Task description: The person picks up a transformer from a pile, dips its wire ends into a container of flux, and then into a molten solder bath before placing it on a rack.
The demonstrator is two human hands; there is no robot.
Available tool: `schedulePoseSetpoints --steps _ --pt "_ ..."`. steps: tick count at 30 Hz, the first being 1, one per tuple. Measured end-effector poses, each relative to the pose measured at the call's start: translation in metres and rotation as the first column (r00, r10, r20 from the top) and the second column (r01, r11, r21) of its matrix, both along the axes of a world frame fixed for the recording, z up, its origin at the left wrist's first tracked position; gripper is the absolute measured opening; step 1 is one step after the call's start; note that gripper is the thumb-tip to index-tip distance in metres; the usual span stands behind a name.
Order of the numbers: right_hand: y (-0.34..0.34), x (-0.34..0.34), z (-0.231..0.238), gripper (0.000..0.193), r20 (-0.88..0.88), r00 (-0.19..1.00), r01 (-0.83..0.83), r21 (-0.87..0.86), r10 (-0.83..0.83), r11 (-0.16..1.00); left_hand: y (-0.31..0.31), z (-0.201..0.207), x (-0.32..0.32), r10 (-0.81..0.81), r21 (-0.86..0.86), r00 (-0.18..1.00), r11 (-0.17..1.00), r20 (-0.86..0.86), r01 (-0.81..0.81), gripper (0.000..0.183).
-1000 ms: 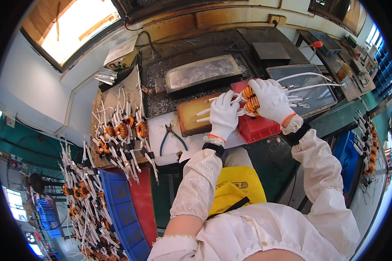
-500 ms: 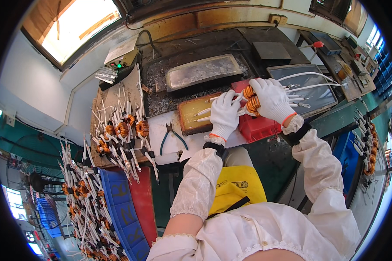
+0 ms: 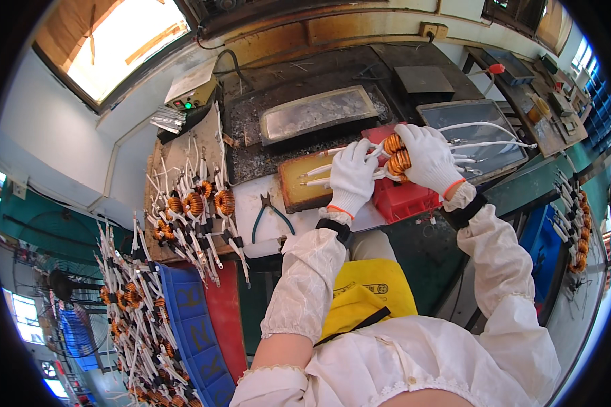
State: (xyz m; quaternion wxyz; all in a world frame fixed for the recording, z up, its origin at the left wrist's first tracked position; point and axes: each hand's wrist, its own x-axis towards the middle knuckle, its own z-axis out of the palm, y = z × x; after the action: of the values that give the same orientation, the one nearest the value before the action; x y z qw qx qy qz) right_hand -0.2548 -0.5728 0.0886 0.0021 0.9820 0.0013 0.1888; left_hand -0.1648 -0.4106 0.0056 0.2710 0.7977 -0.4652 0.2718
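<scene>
Both my hands wear white gloves and work close together above a red container [image 3: 402, 203]. My right hand [image 3: 428, 157] is wrapped round copper-wound toroidal coils [image 3: 398, 165], whose white leads [image 3: 482, 127] stick out to the right past the fingers. My left hand [image 3: 353, 173] is closed on the coils' white leads at the other side; their ends [image 3: 313, 178] point left over a shallow tray of yellowish material [image 3: 294, 197]. My fingertips partly hide the coils and how many leads I hold.
A rectangular pot with a silvery surface [image 3: 319, 114] stands behind the yellowish tray. Cutting pliers [image 3: 270, 216] lie on the white sheet to the left. More coils [image 3: 193, 203] are heaped on a board, and a blue crate [image 3: 190, 325] stands beside many others. A dark tray [image 3: 475, 139] lies at right.
The coils and both hands have shifted very slightly to the right in the picture, as has the bench. My grip looks the same.
</scene>
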Motion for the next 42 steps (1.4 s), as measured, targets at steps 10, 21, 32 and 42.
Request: schedulePoseSetpoints --steps 10,21,32,42 --pt "-0.003 -0.010 -0.008 0.066 0.015 0.997 0.070 0.102 -0.071 0.992 -0.006 0.013 0.014 -0.087 0.053 0.981 0.995 0.173 0.079 0.014" --pt "-0.008 -0.010 -0.009 0.065 0.025 0.999 0.043 0.157 -0.047 0.987 -0.011 0.024 0.015 -0.096 0.252 0.963 0.967 0.251 0.030 0.017" --pt "0.010 0.000 -0.017 0.060 0.052 0.970 0.229 0.144 -0.238 0.963 -0.040 0.022 0.017 0.057 0.347 0.955 0.924 0.290 -0.160 0.023" --pt "0.010 0.002 -0.016 0.061 0.010 0.951 0.302 0.167 -0.308 0.939 -0.007 0.009 -0.038 0.084 -0.139 0.995 0.986 -0.057 -0.091 0.042"
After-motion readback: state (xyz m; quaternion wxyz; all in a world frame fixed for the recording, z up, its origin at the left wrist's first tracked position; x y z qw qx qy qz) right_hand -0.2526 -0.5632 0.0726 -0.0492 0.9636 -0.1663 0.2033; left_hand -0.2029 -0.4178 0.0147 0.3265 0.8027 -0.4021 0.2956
